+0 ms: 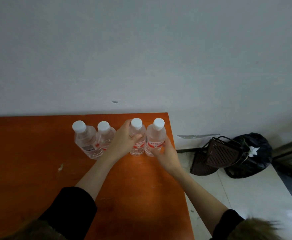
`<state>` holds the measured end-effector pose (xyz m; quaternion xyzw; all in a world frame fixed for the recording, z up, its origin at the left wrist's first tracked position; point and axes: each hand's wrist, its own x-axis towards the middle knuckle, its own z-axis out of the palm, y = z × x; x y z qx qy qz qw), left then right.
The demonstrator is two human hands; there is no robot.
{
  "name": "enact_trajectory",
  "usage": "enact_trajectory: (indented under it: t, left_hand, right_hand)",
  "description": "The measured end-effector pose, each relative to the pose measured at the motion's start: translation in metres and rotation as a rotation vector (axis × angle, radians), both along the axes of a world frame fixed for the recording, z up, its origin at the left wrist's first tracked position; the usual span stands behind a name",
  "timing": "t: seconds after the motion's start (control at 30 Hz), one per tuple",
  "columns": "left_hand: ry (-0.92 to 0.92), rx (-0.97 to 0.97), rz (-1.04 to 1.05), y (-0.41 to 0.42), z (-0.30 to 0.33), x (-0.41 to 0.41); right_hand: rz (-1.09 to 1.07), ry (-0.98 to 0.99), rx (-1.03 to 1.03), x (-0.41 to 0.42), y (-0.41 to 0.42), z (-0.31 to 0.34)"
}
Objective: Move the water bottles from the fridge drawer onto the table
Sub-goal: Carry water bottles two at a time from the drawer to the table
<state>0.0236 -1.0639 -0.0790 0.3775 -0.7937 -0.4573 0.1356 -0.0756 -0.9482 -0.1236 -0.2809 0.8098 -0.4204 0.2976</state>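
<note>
Four water bottles stand upright in a row on the orange table (37,170), near its far edge by the wall, so a good part of the job looks done; the fridge drawer is out of view, and whether more bottles wait there cannot be told

Going from the left: the first bottle (86,141) and the second bottle (105,135) stand free, touching or nearly touching each other, just to the left of the left hand's knuckles, with no finger on them

The left hand (124,141) is wrapped around the third bottle (138,135) from its left side, fingers curled over the shoulder below the white cap and the thumb across the front above the red label, a closed grasp with the base on the tabletop

The fourth bottle (156,135) stands just beside it, close to the table's right edge. The right hand (167,153) holds it low down, fingers closed around the label and lower body from the right

By my judgement both bottles are being set down, and what remains here is to let go
</note>
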Motion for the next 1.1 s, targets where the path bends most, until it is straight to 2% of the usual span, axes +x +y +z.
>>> enact_trajectory:
  t: [0.13, 0.27, 0.37, 0.5, 0.67, 0.87, 1.1]
  left_hand:
    - [-0.007, -0.134, 0.046, 0.010, 0.016, 0.003]
    - [-0.007, -0.270, 0.053, 0.036, 0.041, 0.011]
    - [-0.085, -0.366, -0.072, 0.062, 0.062, 0.012]
    - [-0.245, -0.627, -0.267, 0.090, 0.094, 0.000]
    - [-0.172, -0.837, -0.404, 0.136, 0.145, -0.031]
    - [-0.061, -1.016, -0.538, 0.220, 0.167, -0.061]
    - [0.149, -1.010, -0.846, 0.338, 0.147, -0.035]
  right_hand:
    - [0.095, 0.073, 0.012, -0.004, 0.018, 0.016]
    - [0.155, 0.230, 0.103, -0.016, 0.048, 0.041]
    - [0.230, 0.495, 0.176, -0.034, 0.078, 0.068]
    - [0.261, 0.804, 0.301, -0.061, 0.121, 0.113]
    - [0.155, 1.042, 0.386, -0.075, 0.193, 0.170]
    - [-0.132, 1.131, 0.483, -0.052, 0.303, 0.203]
    - [-0.497, 0.924, 0.640, 0.045, 0.453, 0.188]
